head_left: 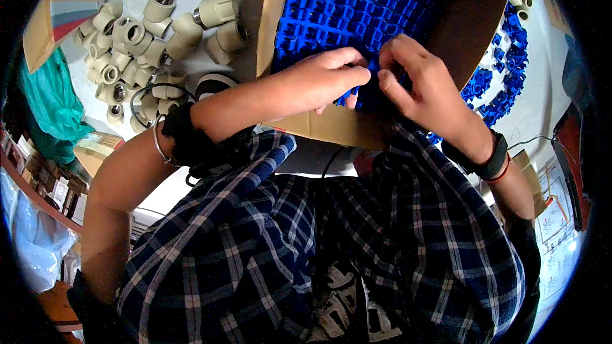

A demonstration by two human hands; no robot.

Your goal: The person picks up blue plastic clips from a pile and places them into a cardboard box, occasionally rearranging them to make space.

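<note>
An open cardboard box (344,129) stands in front of me, with rows of small blue plastic pieces (357,3) packed side by side in it. Over the near edge of the box, my left hand (328,79) is closed, with bits of blue plastic (348,96) showing below its fingers. My right hand (421,83) is just to the right, its thumb and fingers curled toward each other. Whatever may be between those fingertips is hidden. The two hands face each other with a small gap between them.
Many beige pipe fittings (135,33) are heaped on the floor at the left. Loose blue pieces (510,64) lie scattered right of the box. A green plastic bag (54,108) and another cardboard box (64,9) are at the far left. A shoe (215,83) shows beside the box.
</note>
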